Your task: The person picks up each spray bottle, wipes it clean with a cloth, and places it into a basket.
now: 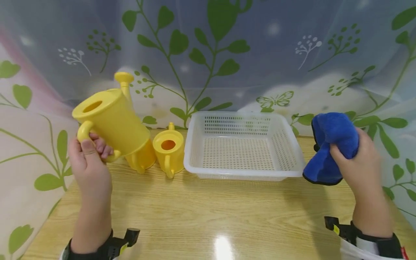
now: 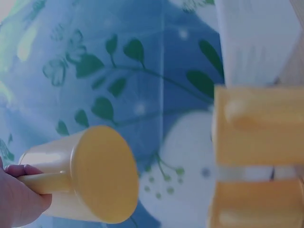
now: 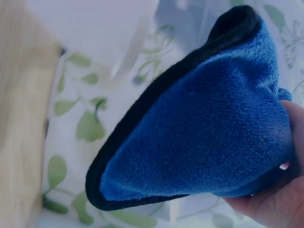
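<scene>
My left hand [image 1: 92, 155] grips the handle of a yellow watering can [image 1: 113, 117], lifted above the table at the left and tilted, its spout pointing up and away. The left wrist view shows its round base [image 2: 105, 175]. Two smaller yellow watering cans stand on the table: one [image 1: 144, 157] partly hidden behind the raised can, the other [image 1: 175, 153] just right of it, handle toward me. At the right, my right hand [image 1: 362, 164] holds a bunched blue cloth [image 1: 339, 137] with black edging, raised over the table. The cloth [image 3: 199, 128] fills much of the right wrist view.
A white plastic basket [image 1: 234, 172] with perforated walls and floor stands in the middle, close to the right-hand small can. The wooden table [image 1: 195, 209] ends at a leaf-patterned curtain [image 1: 182, 72] behind and at both sides.
</scene>
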{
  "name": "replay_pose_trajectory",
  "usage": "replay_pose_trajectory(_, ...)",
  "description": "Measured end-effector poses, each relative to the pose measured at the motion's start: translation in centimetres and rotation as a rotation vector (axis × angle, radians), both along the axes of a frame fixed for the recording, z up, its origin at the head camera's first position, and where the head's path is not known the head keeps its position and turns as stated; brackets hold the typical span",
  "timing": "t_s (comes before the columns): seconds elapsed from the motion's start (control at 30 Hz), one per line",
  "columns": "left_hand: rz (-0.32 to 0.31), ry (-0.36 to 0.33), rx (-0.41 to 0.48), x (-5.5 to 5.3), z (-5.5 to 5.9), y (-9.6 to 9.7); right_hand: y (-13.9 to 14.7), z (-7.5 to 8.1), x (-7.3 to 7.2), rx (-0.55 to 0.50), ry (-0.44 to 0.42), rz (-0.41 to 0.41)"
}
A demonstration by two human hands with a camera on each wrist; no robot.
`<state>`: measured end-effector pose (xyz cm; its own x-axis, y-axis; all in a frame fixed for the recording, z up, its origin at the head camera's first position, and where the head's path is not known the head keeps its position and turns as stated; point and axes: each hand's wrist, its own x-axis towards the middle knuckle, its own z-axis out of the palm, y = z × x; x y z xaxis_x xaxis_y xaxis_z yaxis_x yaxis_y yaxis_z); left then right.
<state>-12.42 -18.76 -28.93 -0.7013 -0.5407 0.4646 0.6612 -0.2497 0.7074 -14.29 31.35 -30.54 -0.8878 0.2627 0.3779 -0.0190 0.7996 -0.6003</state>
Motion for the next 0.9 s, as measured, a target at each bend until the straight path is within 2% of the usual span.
replay_pose_trajectory(0.3, -0.203, -0.030, 0.026, 0.8, 0.0, 3.9, -4.2, -0.4, 1.1, -0.075, 0.133, 0.070)
replay_pose_trajectory(0.37, -0.237, -0.072, 0.016, 0.8, 0.1, 4.8, -4.9, -0.5, 1.3, -0.084, 0.145, 0.077)
replay_pose_trajectory(0.47, -0.277, -0.175, 0.017, 0.8, 0.1, 6.3, -5.9, -0.5, 1.8, -0.082, 0.176, 0.099)
replay_pose_trajectory(0.6, -0.350, -0.292, 0.033, 0.6, -0.2, 8.3, -6.8, -0.5, 2.3, -0.052, 0.278, 0.158)
replay_pose_trajectory(0.77, -0.470, -0.366, 0.014, 0.3, -0.7, 10.6, -8.0, -0.3, 3.0, -0.055, 0.359, 0.202)
replay_pose_trajectory(0.9, -0.566, -0.386, 0.005, 0.0, -1.2, 12.6, -9.1, -0.3, 3.4, -0.045, 0.407, 0.248)
